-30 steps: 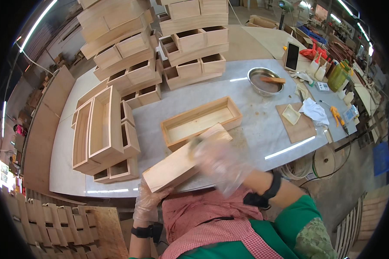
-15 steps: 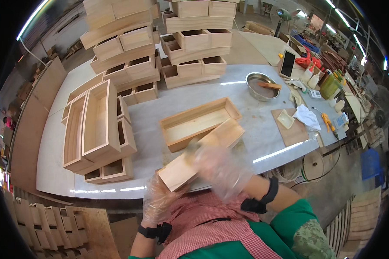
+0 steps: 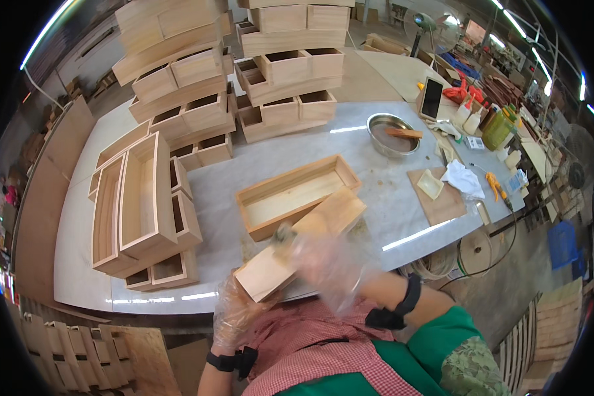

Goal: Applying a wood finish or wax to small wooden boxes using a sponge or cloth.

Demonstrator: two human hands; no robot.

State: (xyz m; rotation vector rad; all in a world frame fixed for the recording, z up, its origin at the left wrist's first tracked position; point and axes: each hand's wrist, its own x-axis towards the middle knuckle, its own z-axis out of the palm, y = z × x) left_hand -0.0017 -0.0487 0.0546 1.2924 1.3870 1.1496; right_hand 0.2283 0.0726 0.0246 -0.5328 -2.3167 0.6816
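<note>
A long wooden box (image 3: 336, 210) lies tilted at the table's front edge, one long face turned up. The face is yellower at its far end and paler at its near end. My left hand (image 3: 236, 310), in a clear plastic glove, grips the near left end, its fingers partly hidden by the box. My right hand (image 3: 327, 264), also gloved and smeared by motion, presses a small greyish wad (image 3: 284, 239) onto the upturned face. Whether the wad is cloth or sponge cannot be made out. Just behind lies an open wooden box (image 3: 297, 191) of darker, yellower tone.
Pale wooden boxes (image 3: 142, 198) are stacked at left, with taller stacks (image 3: 290, 72) behind. At right stand a steel bowl (image 3: 384, 145) with a wooden stick across it, a board (image 3: 435, 208) with a small dish, a white cloth (image 3: 463, 179), a yellow-handled tool (image 3: 496, 187) and bottles (image 3: 472, 122).
My right hand has moved slightly with the wad along the upturned face, toward its near left end. My left hand keeps its grip. The whole view has shifted a little.
</note>
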